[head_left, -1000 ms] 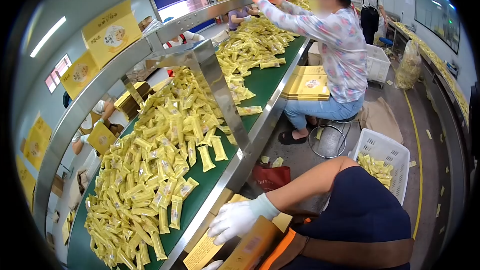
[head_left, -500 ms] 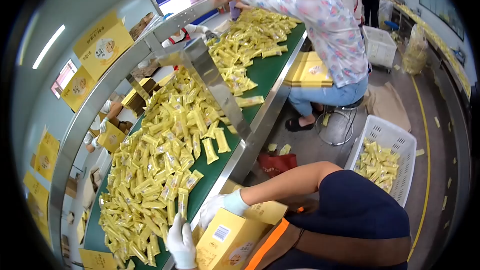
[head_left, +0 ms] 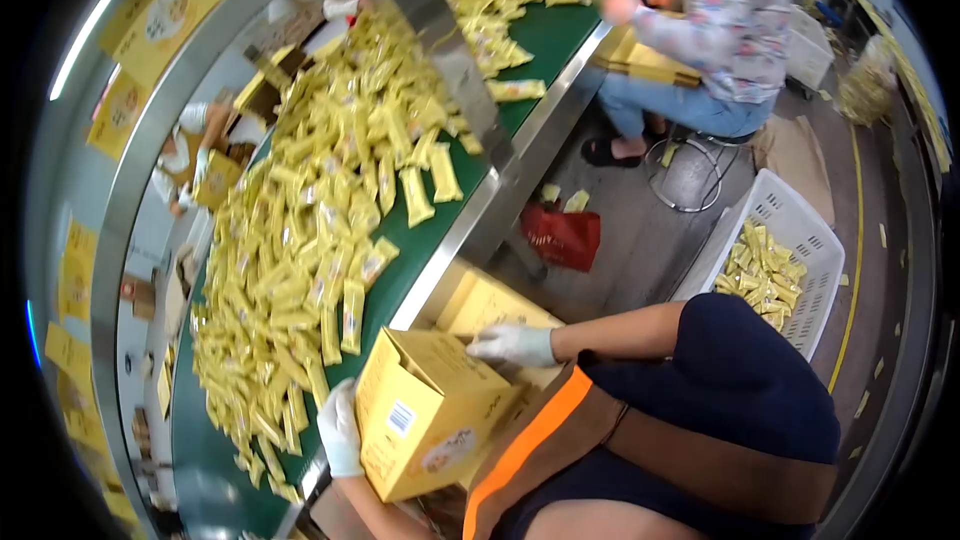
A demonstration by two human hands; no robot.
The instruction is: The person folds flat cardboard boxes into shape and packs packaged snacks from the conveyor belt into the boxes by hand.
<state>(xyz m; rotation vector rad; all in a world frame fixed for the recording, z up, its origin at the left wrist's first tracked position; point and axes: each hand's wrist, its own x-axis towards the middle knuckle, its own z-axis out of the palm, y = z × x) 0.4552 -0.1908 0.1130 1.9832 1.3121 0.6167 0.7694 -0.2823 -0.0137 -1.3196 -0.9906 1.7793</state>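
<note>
A yellow carton (head_left: 430,415) with a barcode label and a printed picture stands tilted at the belt's near edge. My left hand (head_left: 341,430), in a white glove, is wrapped against the carton's left side. Across its far right side lies my right hand (head_left: 510,344), also gloved, with its fingers pressed on the carton near the top flaps. Behind that hand is another yellow carton (head_left: 480,305). Many yellow wrapped packets (head_left: 310,210) are heaped on the green belt (head_left: 410,250) beyond the cartons.
A metal frame (head_left: 430,40) rises over the belt. To the right are a white crate (head_left: 790,210) with packets, a red bag (head_left: 562,236) on the floor and a seated co-worker (head_left: 730,30). Another worker's arms (head_left: 205,130) show across the belt.
The view has tilted down. The carton has been turned and lifted more upright between my hands. My left hand has come into view along its side. The co-worker's arms have come down from the overhead shelf.
</note>
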